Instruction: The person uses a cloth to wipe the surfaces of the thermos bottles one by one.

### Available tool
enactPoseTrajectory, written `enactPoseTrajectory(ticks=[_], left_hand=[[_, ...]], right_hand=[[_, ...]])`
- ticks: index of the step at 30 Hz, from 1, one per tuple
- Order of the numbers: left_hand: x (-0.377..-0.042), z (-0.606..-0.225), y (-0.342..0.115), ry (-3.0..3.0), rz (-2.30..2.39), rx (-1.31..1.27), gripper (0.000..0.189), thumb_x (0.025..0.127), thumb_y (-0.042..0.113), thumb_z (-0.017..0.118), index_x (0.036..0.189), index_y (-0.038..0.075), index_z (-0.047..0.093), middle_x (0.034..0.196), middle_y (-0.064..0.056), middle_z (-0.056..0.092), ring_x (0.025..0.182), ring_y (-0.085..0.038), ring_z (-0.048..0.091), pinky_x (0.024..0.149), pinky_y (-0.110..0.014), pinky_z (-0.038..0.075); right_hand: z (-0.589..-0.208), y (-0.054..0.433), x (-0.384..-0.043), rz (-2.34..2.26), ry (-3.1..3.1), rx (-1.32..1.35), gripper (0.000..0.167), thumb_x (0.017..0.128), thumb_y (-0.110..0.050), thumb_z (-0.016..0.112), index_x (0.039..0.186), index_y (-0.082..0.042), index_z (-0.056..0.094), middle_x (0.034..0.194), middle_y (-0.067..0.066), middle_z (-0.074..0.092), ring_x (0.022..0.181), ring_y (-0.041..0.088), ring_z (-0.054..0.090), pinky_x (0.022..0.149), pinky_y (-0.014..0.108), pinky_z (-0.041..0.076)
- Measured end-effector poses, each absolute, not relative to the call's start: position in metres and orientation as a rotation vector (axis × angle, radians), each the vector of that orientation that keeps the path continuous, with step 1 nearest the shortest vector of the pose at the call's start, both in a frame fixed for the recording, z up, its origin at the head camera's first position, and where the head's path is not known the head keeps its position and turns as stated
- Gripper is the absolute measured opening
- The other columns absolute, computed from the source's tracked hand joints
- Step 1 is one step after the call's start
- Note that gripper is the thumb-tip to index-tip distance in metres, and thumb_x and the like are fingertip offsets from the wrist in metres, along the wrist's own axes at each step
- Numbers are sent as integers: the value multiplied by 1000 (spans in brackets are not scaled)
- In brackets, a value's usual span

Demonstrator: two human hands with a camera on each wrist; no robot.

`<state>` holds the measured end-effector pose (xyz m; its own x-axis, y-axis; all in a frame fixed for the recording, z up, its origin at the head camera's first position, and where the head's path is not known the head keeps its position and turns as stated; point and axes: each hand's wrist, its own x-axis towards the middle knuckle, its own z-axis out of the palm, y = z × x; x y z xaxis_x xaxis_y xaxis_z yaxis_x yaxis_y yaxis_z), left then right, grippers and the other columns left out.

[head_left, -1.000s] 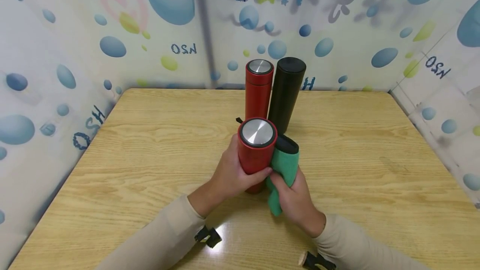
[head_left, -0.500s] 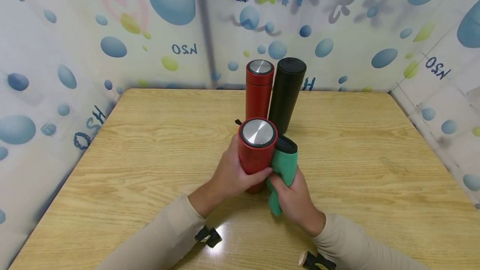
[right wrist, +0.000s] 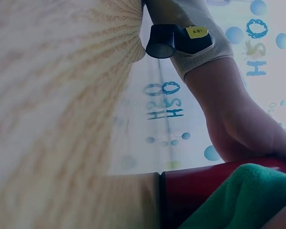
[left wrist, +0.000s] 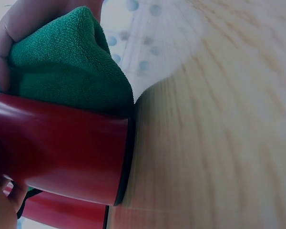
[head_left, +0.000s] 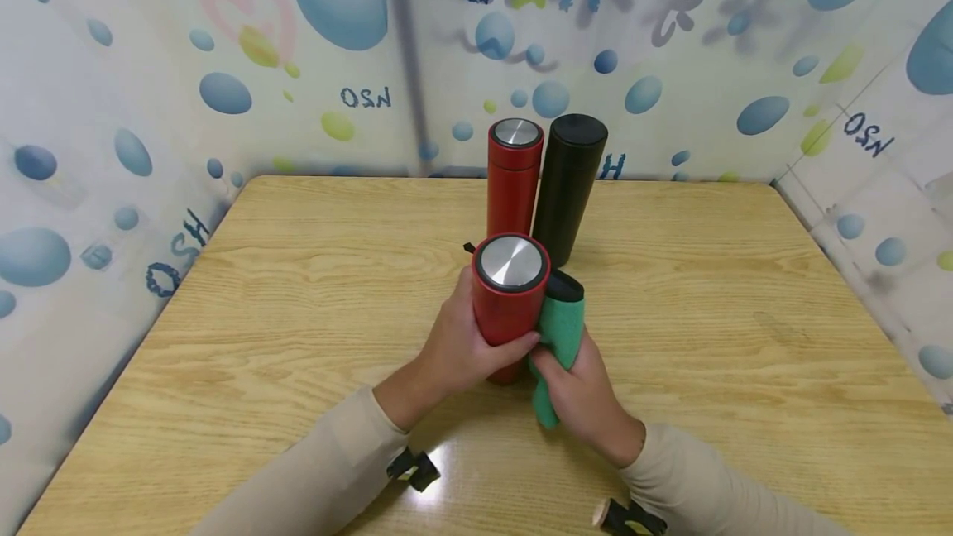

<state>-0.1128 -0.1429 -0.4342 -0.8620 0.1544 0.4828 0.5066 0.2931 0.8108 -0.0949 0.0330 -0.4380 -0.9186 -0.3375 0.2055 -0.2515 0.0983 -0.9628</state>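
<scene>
My left hand point(head_left: 454, 346) grips a red thermos point(head_left: 508, 313) with a brushed silver lid top, its thumb lying across the front. The thermos stands upright on the table, its dark base ring on the wood in the left wrist view. Against its right side my right hand point(head_left: 584, 391) holds a green cloth point(head_left: 562, 329), which touches the red wall. In the right wrist view the green cloth point(right wrist: 248, 200) covers part of the thermos point(right wrist: 190, 186). A dark end point(head_left: 566, 285) sticks out above the cloth; what it belongs to is unclear. The left fingers behind the thermos are mostly hidden.
Close behind stand a second red thermos point(head_left: 514, 176) with a silver lid top and a black thermos point(head_left: 572, 189), side by side. The wooden table point(head_left: 298, 271) reaches back to a wall point(head_left: 260, 131) patterned with blue ovals. Both wrists carry small black cameras point(head_left: 413, 470).
My right hand, with the green cloth, has shifted slightly left along the thermos. The small black tip left of the thermos has moved a little left and down. My left hand stays put.
</scene>
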Motion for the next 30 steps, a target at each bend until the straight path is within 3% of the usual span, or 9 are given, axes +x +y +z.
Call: enactPoseTrajectory(ticks=[13, 30], left_hand=[[-113, -434, -143, -2247, -1598, -608, 83, 76, 18, 84, 142, 12, 35, 134, -2, 58, 121, -16, 57, 99, -38, 54], [-112, -436, -143, -2263, -1591, -601, 83, 76, 19, 84, 142, 11, 34, 133, -2, 58, 119, -16, 59, 99, -38, 54]], right_hand=[[-440, 33, -96, -1950, 2288, -559, 38, 91, 6, 51, 129, 1, 50, 101, 4, 59, 90, 7, 57, 85, 19, 50], [-440, 34, -98, -1895, 2291, -637, 38, 92, 5, 49, 129, -4, 49, 107, 5, 60, 93, 13, 58, 88, 23, 50]])
